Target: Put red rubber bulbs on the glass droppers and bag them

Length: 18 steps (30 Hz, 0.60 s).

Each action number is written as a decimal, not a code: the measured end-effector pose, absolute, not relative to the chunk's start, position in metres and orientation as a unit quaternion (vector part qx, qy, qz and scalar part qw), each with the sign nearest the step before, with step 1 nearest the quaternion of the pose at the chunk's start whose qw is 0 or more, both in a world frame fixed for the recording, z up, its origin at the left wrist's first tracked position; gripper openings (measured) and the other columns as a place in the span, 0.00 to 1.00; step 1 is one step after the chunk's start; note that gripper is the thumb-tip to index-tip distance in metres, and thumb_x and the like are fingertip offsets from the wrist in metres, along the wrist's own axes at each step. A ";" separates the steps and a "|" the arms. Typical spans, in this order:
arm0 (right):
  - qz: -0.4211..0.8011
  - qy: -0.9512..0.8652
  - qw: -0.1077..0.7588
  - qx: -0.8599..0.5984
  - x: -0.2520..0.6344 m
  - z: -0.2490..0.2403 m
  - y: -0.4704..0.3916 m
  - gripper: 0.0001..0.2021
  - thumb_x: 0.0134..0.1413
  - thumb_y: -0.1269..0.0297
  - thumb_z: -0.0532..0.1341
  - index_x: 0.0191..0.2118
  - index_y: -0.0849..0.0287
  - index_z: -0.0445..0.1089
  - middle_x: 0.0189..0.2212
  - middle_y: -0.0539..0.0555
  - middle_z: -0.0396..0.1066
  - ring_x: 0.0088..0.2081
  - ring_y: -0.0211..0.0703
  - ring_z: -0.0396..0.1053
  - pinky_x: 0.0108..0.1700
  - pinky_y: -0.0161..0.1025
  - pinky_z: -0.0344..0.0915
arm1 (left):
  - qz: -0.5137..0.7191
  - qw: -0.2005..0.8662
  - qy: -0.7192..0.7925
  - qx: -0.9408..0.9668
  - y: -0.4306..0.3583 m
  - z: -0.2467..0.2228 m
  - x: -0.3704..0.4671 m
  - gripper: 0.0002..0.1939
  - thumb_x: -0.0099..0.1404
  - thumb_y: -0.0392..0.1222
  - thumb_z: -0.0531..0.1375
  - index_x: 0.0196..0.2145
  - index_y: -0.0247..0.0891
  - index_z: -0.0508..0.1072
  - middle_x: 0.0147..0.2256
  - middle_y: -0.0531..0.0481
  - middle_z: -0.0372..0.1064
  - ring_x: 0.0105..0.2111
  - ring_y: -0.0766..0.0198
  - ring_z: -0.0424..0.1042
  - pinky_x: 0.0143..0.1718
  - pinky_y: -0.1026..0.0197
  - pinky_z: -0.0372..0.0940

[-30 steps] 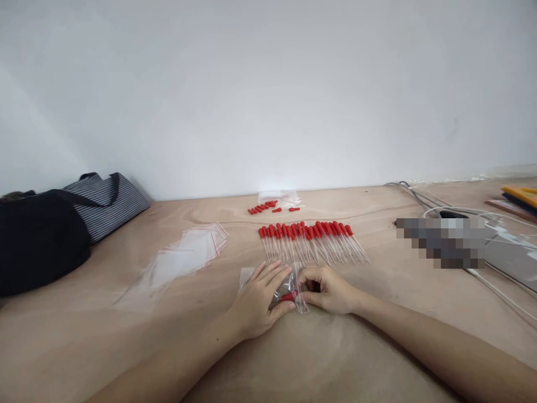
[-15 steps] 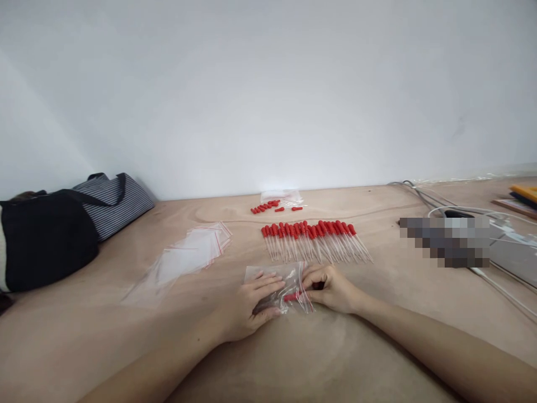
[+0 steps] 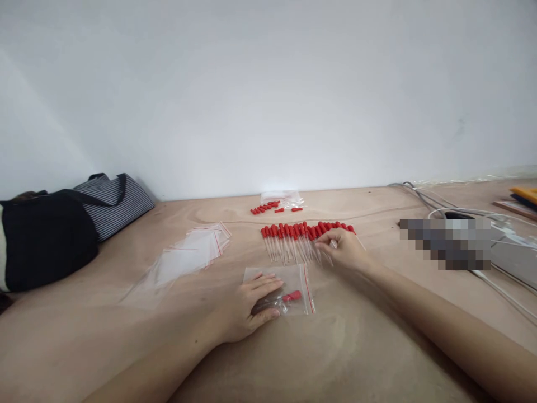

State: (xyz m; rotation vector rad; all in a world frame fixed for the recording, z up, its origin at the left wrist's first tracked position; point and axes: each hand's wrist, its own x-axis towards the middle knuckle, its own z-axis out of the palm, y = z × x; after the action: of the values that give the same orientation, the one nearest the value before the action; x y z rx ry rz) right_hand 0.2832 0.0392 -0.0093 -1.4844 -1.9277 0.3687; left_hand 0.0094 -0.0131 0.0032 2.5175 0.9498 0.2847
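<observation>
Zip bag, a red-bulbed dropper inside, lies flat on our desk under our spread left hand; light pressure suits it. Our right hand is narrow at the dropper row, grip unclear; we should pinch one bulb cleanly.

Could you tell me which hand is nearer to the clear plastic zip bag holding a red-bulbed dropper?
The left hand: it rests on the clear plastic zip bag. The right hand is beyond it to the right, over the row of red-bulbed droppers.
</observation>
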 end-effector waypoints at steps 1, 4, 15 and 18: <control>0.094 -0.734 0.308 -0.598 0.287 -0.007 0.049 0.07 0.48 0.64 0.57 0.29 0.58 0.72 0.29 0.52 0.71 0.34 0.40 0.66 0.39 0.36 0.59 | 0.101 0.215 0.345 0.908 -0.013 0.003 0.009 0.23 0.61 0.47 0.53 0.54 0.40 0.60 0.54 0.46 0.60 0.55 0.57 0.56 0.56 0.49 0.50; 0.018 -0.732 0.219 -0.644 0.290 -0.002 0.074 0.08 0.47 0.64 0.57 0.33 0.58 0.72 0.29 0.53 0.71 0.36 0.43 0.64 0.39 0.36 0.57 | 0.094 0.215 0.354 0.905 -0.014 0.004 0.009 0.24 0.61 0.47 0.53 0.54 0.39 0.60 0.54 0.46 0.59 0.55 0.56 0.55 0.56 0.49 0.51; 0.039 -0.704 0.242 -0.667 0.264 -0.011 0.084 0.09 0.44 0.62 0.57 0.30 0.61 0.72 0.32 0.59 0.70 0.40 0.49 0.63 0.42 0.41 0.55 | 0.102 0.209 0.345 0.909 -0.012 0.002 0.009 0.23 0.61 0.48 0.53 0.53 0.40 0.60 0.53 0.46 0.60 0.55 0.57 0.56 0.56 0.49 0.50; 0.071 -0.663 0.296 -0.684 0.264 -0.012 0.084 0.08 0.43 0.64 0.57 0.30 0.61 0.70 0.30 0.57 0.70 0.36 0.47 0.66 0.39 0.40 0.58 | 0.103 0.205 0.344 0.911 -0.013 0.003 0.009 0.23 0.61 0.47 0.54 0.53 0.40 0.61 0.53 0.46 0.60 0.55 0.57 0.56 0.56 0.49 0.51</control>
State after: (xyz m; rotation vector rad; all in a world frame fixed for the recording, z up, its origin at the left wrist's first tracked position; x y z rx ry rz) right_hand 0.2635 0.0844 -0.0118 -1.8189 -1.7631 0.1883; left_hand 0.0088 -0.0126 0.0026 2.5382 0.9586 0.2868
